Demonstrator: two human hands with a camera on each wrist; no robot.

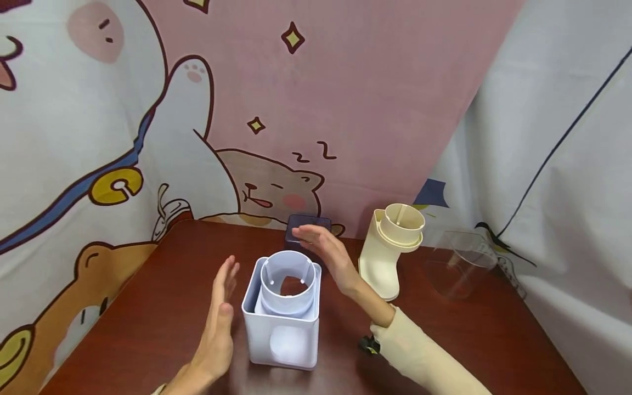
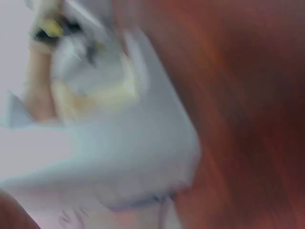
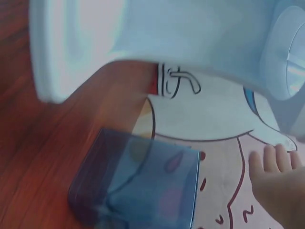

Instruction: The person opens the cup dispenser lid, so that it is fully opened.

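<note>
A pale blue-white plastic housing stands upright on the table, with a square body and a round collar at its top. To its left, my left hand is held up with straight fingers, apart from the housing. My right hand is raised at the housing's back right, fingers extended, holding nothing. The right wrist view shows the housing overhead and the right hand at the right edge. In the blurred left wrist view, the housing fills the left half.
A boot-shaped cream plastic part with a round collar stands to the right. Beyond it is a clear cylinder. A dark blue see-through box sits behind the right hand. A small black object lies by the right sleeve. Printed cloth walls edge the table.
</note>
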